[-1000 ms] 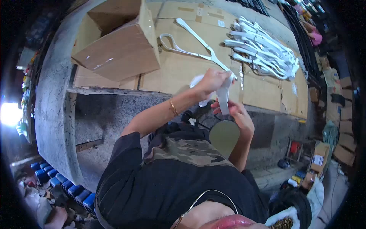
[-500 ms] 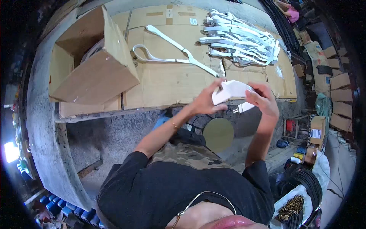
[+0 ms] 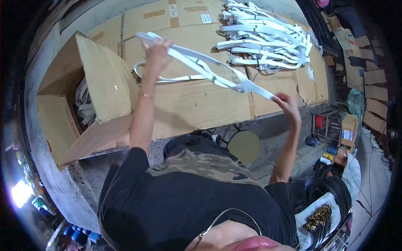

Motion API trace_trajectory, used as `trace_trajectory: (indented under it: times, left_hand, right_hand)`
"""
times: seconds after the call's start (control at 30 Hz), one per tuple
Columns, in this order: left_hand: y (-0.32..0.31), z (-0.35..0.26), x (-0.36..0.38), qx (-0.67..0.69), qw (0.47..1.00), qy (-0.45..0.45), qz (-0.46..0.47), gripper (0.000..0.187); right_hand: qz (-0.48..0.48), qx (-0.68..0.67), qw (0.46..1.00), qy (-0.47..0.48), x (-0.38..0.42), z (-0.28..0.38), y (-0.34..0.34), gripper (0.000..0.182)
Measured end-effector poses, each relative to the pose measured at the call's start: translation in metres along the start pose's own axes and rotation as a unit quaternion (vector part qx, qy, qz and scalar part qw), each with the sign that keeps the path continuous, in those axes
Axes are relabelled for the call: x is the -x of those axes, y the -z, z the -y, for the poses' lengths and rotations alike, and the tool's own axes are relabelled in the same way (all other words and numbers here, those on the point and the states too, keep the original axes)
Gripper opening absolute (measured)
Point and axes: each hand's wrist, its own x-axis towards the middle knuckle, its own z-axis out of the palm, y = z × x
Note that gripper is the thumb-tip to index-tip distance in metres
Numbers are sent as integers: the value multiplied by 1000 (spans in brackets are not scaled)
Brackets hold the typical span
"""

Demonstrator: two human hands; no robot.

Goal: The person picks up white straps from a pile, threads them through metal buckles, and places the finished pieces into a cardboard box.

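White Y-shaped suspenders (image 3: 248, 85) are stretched diagonally above the cardboard-covered table, held at both ends. My left hand (image 3: 157, 56) is closed round the strap ends at the upper left. Fingers of my right hand (image 3: 288, 109) pinch the single tail at the lower right. Beneath the held pair, another white strap (image 3: 180, 78) lies on the cardboard, partly covered from view. Beyond my hands is a pile of white suspenders (image 3: 268, 37) with metal clips, spread at the back right.
An open cardboard box (image 3: 104, 83) with grey-white straps inside stands at the left. A round stool (image 3: 243, 146) is below the table's front edge (image 3: 201, 129). At the lower right, a bag (image 3: 303, 221) holds brass-coloured metal pieces and black straps.
My hands have moved apart, the left one far up and left, pulling the bunched suspenders out into a long line. The view has shifted, and straps inside the box now show.
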Motion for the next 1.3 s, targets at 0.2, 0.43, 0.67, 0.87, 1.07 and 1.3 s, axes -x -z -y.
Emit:
trace_trajectory:
  times: [0.2, 0.43, 0.67, 0.87, 1.07, 1.3]
  left_hand:
    - [-63, 67, -30, -94, 991, 95, 29, 25]
    - [-136, 113, -29, -179, 972, 57, 138, 33]
    - [-92, 13, -46, -112, 972, 4, 205, 45]
    - [106, -230, -73, 444, 853, -182, 205, 50]
    - [138, -355, -47, 853, 483, -195, 26, 54]
    - [156, -373, -56, 749, 614, -246, 35, 50]
  right_hand:
    - [-90, 28, 993, 67, -118, -53, -118, 29]
    - [-101, 84, 983, 127, -158, -84, -171, 27]
    - [-113, 226, 949, 188, -153, -83, -182, 41]
    - [-157, 190, 943, 222, -155, -91, -178, 45]
    - [-108, 108, 951, 269, -141, -90, -130, 50]
    - [-144, -15, 969, 199, -158, -131, -64, 29]
